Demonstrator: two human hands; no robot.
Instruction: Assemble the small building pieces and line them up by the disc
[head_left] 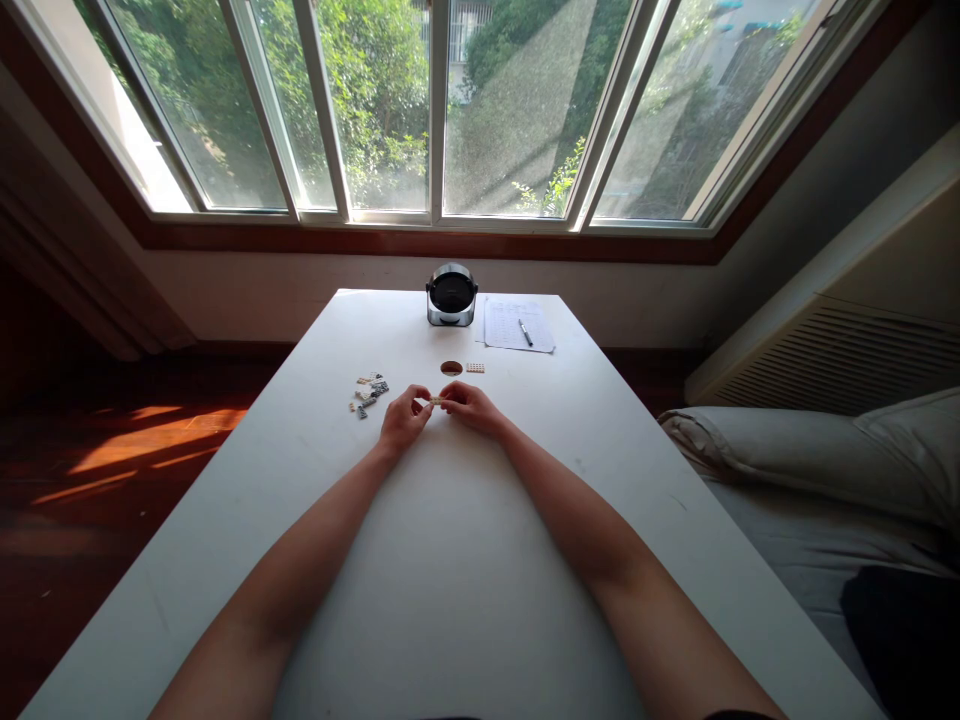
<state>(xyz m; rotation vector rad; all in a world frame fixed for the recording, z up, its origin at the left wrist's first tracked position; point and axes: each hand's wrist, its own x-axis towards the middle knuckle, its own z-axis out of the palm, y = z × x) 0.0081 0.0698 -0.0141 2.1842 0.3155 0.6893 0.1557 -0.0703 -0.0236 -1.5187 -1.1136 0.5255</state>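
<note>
Between my two hands is a small beige building brick piece (436, 401), pinched from both sides just above the white table. My left hand (405, 415) grips its left end with thumb and fingertips. The right end is in the closed fingers of my right hand (469, 403). Left of my left hand lies a loose pile of small grey, beige and dark pieces (369, 392). A flat beige studded plate (475, 368) rests beyond my right hand, beside a round hole (451, 368) in the tabletop. Fine details of the held piece are too small to make out.
A black and silver round device (451, 296) on a stand is at the table's far edge. To its right are paper sheets (506, 325) with a pen (526, 332) on top. The white table (450, 560) ends near a window. A cushioned seat (810, 455) stands to the right.
</note>
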